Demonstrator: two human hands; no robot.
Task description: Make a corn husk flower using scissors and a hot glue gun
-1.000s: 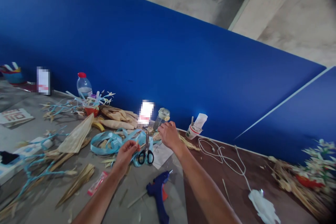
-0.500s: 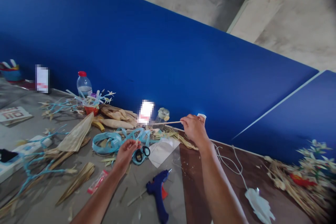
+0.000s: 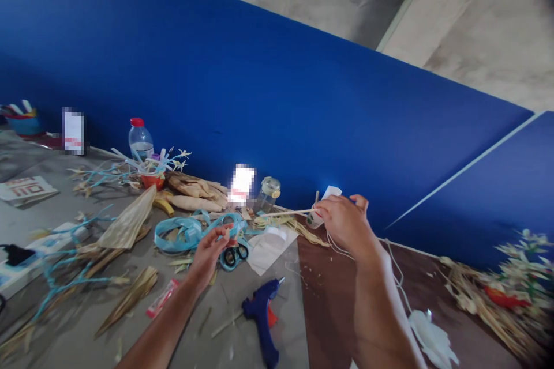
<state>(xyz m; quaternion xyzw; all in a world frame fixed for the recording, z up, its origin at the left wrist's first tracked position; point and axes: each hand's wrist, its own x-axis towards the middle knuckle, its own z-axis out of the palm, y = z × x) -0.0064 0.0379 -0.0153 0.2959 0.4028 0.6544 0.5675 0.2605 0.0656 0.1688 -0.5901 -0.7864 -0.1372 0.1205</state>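
My right hand (image 3: 346, 220) is closed on a thin wooden stick (image 3: 292, 213), which points left across the table's back edge. Just behind that hand stands a white container (image 3: 332, 192), partly hidden by the fingers. The fingertips of my left hand (image 3: 211, 247) pinch a small pale piece (image 3: 227, 233); its kind is not clear. Beside this hand lie black-handled scissors (image 3: 236, 255) and a coil of light blue ribbon (image 3: 177, 235). A white round lid-like thing (image 3: 275, 236) rests on a white paper sheet (image 3: 264, 259) between the hands.
A blue glue gun (image 3: 262, 311) lies in front. Dried husks (image 3: 194, 187), a lidded glass jar (image 3: 268, 191), a bright phone-like screen (image 3: 241, 184) and a red-capped bottle (image 3: 141, 141) line the blue partition (image 3: 259, 92). A power strip (image 3: 38, 259) is at left, a white cord (image 3: 398, 277) at right.
My right hand has moved right and turned, with the stick still in it. The white container behind it shows more, and the white round thing now shows on the paper. The left hand is nearly still.
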